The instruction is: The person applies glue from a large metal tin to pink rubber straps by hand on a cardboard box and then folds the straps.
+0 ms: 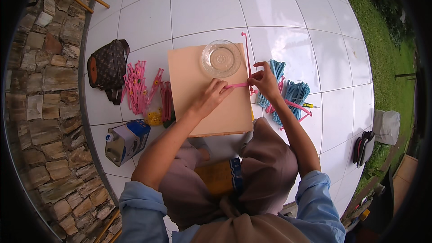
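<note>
A short pink plastic strip [237, 85] lies crosswise between my hands, over the right part of a tan board [191, 67]. My left hand [210, 96] has its fingers closed on the strip's left end. At the other end, my right hand [265, 81] pinches it between thumb and forefinger, the other fingers loosely bent. A longer, darker pink strip [248, 56] with a knobbed tip runs up from the right fingertips past the board's edge; whether it is joined to the short one, I cannot tell. Just beyond my hands, a round clear glass dish [221, 58] rests on the board.
Pink strips [135, 85], yellow pieces [153, 117] and a blue-and-metal tin [128, 141] lie left, near a brown patterned bag [108, 65]. Blue strips [294, 92] and a yellow screwdriver [310, 105] are right, on white tiles. A stone wall [54, 108] borders the left.
</note>
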`<state>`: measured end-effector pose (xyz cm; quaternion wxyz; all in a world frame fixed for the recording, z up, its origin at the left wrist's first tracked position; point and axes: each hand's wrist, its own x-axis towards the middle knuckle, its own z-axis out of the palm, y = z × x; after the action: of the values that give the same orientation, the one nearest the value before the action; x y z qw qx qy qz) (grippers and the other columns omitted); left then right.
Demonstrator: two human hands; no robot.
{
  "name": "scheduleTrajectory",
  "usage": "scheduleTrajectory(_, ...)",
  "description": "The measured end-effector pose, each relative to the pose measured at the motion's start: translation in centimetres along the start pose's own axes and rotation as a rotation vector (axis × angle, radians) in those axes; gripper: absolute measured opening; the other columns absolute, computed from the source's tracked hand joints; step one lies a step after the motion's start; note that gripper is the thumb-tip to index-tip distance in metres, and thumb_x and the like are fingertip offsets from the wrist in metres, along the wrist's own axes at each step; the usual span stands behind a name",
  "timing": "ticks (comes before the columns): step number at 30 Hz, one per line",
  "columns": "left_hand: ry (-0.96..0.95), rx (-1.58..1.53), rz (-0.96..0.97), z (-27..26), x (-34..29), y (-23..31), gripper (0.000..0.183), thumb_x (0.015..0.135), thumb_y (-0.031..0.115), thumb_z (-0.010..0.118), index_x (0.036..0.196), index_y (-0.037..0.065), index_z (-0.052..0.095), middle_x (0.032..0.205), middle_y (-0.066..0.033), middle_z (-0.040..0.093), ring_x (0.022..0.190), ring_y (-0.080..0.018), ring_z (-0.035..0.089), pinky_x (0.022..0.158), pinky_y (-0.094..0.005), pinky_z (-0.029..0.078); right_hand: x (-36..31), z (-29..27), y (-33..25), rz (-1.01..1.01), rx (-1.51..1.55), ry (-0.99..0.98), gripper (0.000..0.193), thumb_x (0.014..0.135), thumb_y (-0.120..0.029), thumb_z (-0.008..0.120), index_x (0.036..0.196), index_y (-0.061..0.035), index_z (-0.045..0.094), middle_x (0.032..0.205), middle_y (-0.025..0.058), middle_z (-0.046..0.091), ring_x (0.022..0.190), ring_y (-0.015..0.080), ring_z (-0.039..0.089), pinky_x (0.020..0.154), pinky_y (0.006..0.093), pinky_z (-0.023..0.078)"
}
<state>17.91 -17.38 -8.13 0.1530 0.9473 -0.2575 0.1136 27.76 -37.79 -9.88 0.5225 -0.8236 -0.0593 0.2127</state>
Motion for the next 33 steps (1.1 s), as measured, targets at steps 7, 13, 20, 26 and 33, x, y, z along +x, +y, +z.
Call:
scheduleTrajectory(7,0.014,0.016,-0.015,0.2,-0.2,0.3,0.045,0.067,-0.005,0.057,0.111,0.006,0.06,0.094,-0.0064,0.052,0.093,-0.0215,0.051,0.08,-0.0299,0.048,-0.4,0.0,-0.5,-0.038,-0.016,0.004,0.048,0.073,0.0,0.068,0.112,-0.0031,0.041,0.081,0.013,0.064,0.074,0.0165,0.065,0.067,0.0263,0.051)
scheduleTrajectory(13,0.015,0.036,-0.012,0.6,-0.4,0.1,0.047,0.068,-0.004,0.057,0.113,0.007,0.059,0.096,-0.0058,0.051,0.093,-0.0219,0.05,0.082,-0.0302,0.048,-0.4,0.0,-0.3,-0.048,-0.015,0.002,0.048,0.073,0.001,0.068,0.112,-0.0033,0.041,0.08,0.013,0.064,0.074,0.0167,0.065,0.067,0.0264,0.051)
scheduleTrajectory(20,-0.128,0.187,-0.015,0.0,0.1,0.9,0.045,0.073,0.007,0.055,0.118,0.01,0.055,0.102,-0.0036,0.05,0.101,-0.0185,0.045,0.089,-0.0272,0.039,-0.5,0.1,-0.7,-0.023,-0.007,-0.002,0.048,0.073,0.002,0.066,0.113,-0.0027,0.039,0.08,0.0131,0.064,0.072,0.0173,0.065,0.065,0.0265,0.052)
scheduleTrajectory(26,-0.051,0.341,-0.05,0.5,0.1,2.9,0.04,0.078,0.012,0.051,0.118,0.008,0.053,0.107,-0.0013,0.052,0.101,-0.0163,0.046,0.091,-0.0325,0.034,-0.9,0.8,-0.3,-0.09,0.011,0.087,0.053,0.072,0.005,0.064,0.115,0.0002,0.034,0.079,0.0119,0.056,0.061,0.0184,0.063,0.053,0.0269,0.05)
scheduleTrajectory(33,-0.081,0.274,-0.133,0.8,0.5,3.5,0.041,0.075,0.013,0.053,0.116,0.005,0.053,0.105,-0.0025,0.051,0.101,-0.0174,0.045,0.09,-0.0295,0.038,-1.6,1.4,-1.1,-0.323,-0.178,0.164,0.057,0.068,0.008,0.06,0.119,-0.0015,0.037,0.105,0.0185,0.043,0.085,0.0243,0.054,0.066,0.0314,0.048)
